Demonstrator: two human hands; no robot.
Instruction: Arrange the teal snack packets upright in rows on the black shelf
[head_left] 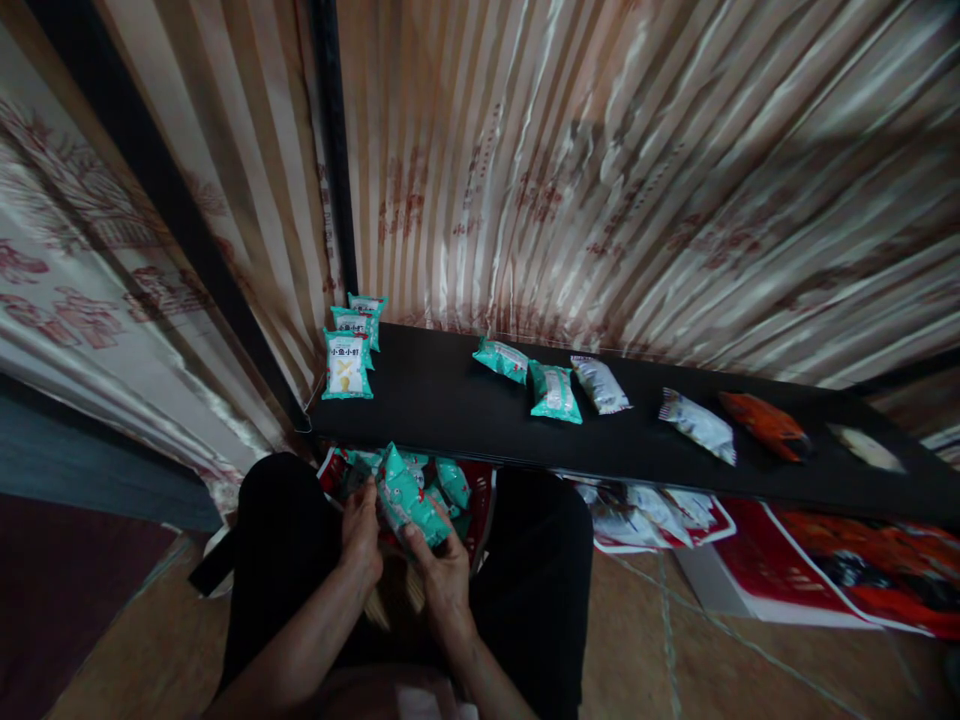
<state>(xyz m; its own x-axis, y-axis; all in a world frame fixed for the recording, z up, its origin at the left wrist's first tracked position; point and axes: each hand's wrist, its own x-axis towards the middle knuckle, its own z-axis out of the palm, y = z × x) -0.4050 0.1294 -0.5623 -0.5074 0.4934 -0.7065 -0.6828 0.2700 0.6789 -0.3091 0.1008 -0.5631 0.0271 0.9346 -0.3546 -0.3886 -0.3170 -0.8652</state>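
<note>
A teal snack bag (409, 498) is held tilted between my two hands, above a red basket (484, 515) of similar teal bags (452, 483). My left hand (361, 530) has its fingers closed at the bag's left edge. At the lower right end, my right hand (444, 577) grips it with the thumb on top; its other fingers are partly hidden behind the bag. On the black shelf ahead, several teal bags (346, 365) stand in a row at the left end, fronts facing me. Two more teal bags (555, 391) lie near the shelf's middle.
Further right along the black shelf (427, 390) lie silver-white packets (699, 425), an orange-red packet (765, 425) and a pale packet (866, 448). Baskets of white packets (652, 515) and orange packets (885, 565) sit below. Striped printed sheeting (600, 180) hangs behind; a dark post (334, 150) stands left.
</note>
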